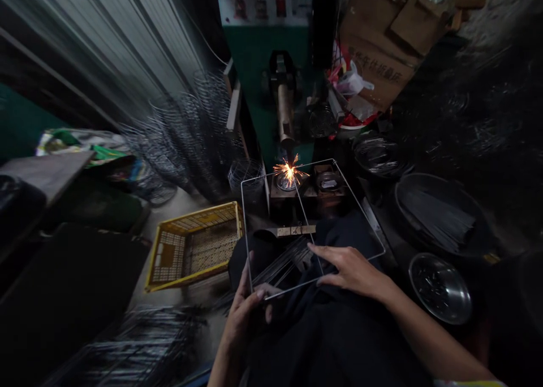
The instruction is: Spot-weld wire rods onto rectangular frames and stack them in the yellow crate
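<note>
A rectangular wire frame (pixel 245 223) is held tilted above the lap, its far side reaching the welding machine. A straight wire rod (pixel 304 211) crosses its middle, from the near side to the far side. My left hand (pixel 244 302) is closed around the near left corner of the frame. With thumb and index finger, my right hand (pixel 354 271) grips the rod near its lower end, beside the frame's near side. Orange sparks (pixel 289 172) burst under the welder's electrode (pixel 286 115), where rod and far side meet; they hide the joint. Loose wire rods (pixel 282 262) lie across the lap.
A yellow plastic crate (pixel 193 271) stands on the floor at left, before stacked wire racks (pixel 182 132). At right are a steel bowl (pixel 441 288) with small pieces and a round basin (pixel 445 211) of strips. Cardboard boxes (pixel 377 53) are piled behind.
</note>
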Demonstrator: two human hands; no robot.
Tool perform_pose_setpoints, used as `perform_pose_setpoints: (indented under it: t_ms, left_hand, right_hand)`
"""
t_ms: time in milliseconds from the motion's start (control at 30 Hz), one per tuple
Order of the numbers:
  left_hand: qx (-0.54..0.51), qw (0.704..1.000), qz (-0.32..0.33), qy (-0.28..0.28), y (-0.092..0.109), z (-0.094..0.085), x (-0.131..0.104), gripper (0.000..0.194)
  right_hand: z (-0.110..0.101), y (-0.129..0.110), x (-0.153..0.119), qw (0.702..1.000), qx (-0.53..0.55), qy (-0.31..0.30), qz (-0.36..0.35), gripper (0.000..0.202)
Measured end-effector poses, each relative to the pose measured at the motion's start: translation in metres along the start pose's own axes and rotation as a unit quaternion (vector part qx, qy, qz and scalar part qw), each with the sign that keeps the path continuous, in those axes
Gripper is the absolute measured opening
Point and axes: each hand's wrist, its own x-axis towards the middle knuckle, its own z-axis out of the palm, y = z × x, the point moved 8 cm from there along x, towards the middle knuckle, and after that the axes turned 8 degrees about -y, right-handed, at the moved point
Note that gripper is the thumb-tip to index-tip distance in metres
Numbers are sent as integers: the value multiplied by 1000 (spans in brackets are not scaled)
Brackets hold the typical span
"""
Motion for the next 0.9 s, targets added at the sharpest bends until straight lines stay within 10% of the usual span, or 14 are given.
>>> perform_pose_setpoints:
  t_ms: [467, 900]
  left_hand:
    - [16, 997, 24, -73, 4, -10, 25, 98]
    - [24, 991, 126, -36, 120, -20, 192, 106]
  right_hand:
    - [-3, 11, 13, 999, -10, 47, 0, 75]
    - [-142, 79, 166, 971, -131, 196, -48, 43]
